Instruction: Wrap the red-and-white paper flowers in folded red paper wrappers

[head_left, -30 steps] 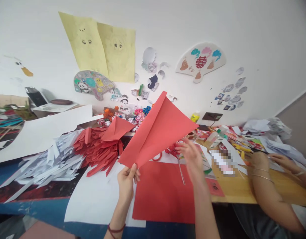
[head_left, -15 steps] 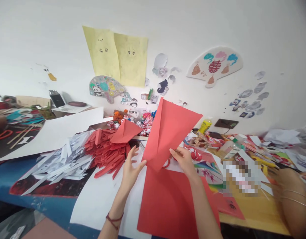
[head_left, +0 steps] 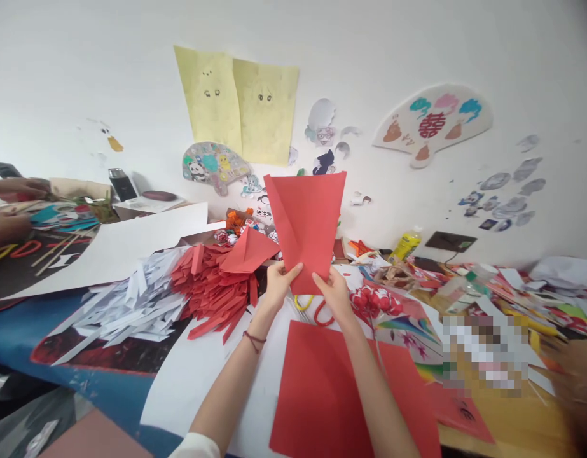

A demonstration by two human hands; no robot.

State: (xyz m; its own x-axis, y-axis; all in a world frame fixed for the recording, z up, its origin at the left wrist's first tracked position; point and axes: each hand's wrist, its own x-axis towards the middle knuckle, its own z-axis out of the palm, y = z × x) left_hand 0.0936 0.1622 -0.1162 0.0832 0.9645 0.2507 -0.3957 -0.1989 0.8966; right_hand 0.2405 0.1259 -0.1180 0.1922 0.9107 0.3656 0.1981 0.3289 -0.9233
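Both my hands are pinched closed on one folded red paper sheet [head_left: 310,222], held upright in the air to the right of the heap of narrow folded red paper strips [head_left: 210,289]. My left hand [head_left: 278,286] grips its lower left edge, thumb flat on the near face; my right hand [head_left: 335,292] grips the lower right edge the same way. I can't make out all the fingers, since some go behind the paper. The sheet flares wider towards its top, with a slanting fold down its left side.

My two forearms reach forward and converge, wrists raised; the left wrist wears one dark red cord bracelet [head_left: 251,339].

One folded red paper piece [head_left: 250,251] lies on top of the heap. Left of the heap sits one pile of white paper strips [head_left: 135,312]; in both I find the strips too many to count. Nearer me than the heap and to its right, I see one flat red paper sheet [head_left: 317,394] overlapping a white paper sheet [head_left: 202,394]. Beyond the heap, two fan-shaped decorated pieces hang on the wall, one patterned [head_left: 212,166], one white [head_left: 431,124].
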